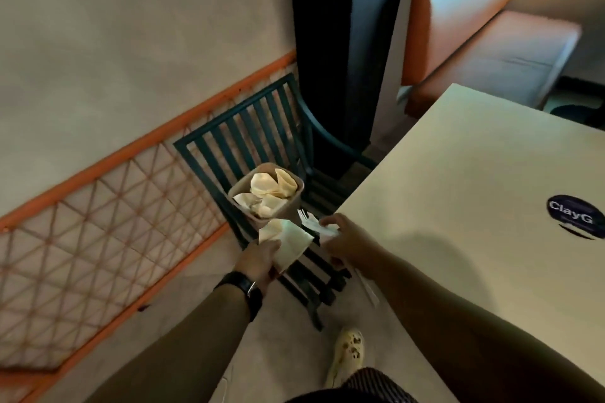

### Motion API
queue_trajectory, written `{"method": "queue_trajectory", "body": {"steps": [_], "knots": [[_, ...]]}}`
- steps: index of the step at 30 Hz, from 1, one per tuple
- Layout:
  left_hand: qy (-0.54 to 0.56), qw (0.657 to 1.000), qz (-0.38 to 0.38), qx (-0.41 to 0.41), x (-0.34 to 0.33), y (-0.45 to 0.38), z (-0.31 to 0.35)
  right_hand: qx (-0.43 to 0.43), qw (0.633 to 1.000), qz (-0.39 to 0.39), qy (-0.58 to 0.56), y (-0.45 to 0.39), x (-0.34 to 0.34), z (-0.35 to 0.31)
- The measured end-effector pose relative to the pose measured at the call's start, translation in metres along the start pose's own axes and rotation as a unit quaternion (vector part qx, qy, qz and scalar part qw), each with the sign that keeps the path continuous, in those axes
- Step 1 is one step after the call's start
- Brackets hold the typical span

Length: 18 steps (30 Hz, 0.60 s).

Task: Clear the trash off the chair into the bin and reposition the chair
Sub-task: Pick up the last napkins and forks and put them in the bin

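A dark green slatted metal chair (242, 131) stands between the wall and the table, its seat partly under the table edge. A tan paper tray (288, 209) holding crumpled napkins (273, 190) hovers over the seat. Below it, my left hand (262, 260) grips a white folded napkin (289, 240); whether it also carries the tray I cannot tell. My right hand (347, 244) is closed on a white plastic fork in its wrapper (311, 222). No bin is in view.
A beige table (474, 190) with a dark round sticker (576, 216) fills the right. An orange-framed lattice panel (108, 226) lines the wall on the left. A black planter (320, 52) and an orange booth seat (491, 42) stand behind the chair. My shoe (348, 350) is near the chair's legs.
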<state>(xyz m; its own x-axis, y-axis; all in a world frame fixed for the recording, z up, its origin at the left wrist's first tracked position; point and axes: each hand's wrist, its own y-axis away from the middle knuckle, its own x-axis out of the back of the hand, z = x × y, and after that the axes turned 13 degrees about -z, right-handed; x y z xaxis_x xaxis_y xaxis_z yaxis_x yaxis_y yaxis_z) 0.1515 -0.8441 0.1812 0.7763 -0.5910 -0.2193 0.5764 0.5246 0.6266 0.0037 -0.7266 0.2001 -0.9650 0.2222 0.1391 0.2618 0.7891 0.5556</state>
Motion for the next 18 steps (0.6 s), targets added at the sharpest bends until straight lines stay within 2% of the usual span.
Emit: {"method": "queue_trajectory", "body": {"steps": [3, 11, 18], "knots": [[0.011, 1.0, 0.025, 0.003, 0.02, -0.042, 0.021, -0.001, 1.0, -0.031, 0.003, -0.055, 0.005, -0.014], [0.052, 0.994, 0.091, 0.013, 0.054, -0.118, 0.063, -0.081, 0.994, -0.075, 0.024, -0.174, 0.019, -0.046], [0.048, 0.988, 0.127, 0.07, 0.094, -0.184, 0.089, -0.131, 0.991, -0.03, 0.004, -0.279, 0.019, -0.077]]}}
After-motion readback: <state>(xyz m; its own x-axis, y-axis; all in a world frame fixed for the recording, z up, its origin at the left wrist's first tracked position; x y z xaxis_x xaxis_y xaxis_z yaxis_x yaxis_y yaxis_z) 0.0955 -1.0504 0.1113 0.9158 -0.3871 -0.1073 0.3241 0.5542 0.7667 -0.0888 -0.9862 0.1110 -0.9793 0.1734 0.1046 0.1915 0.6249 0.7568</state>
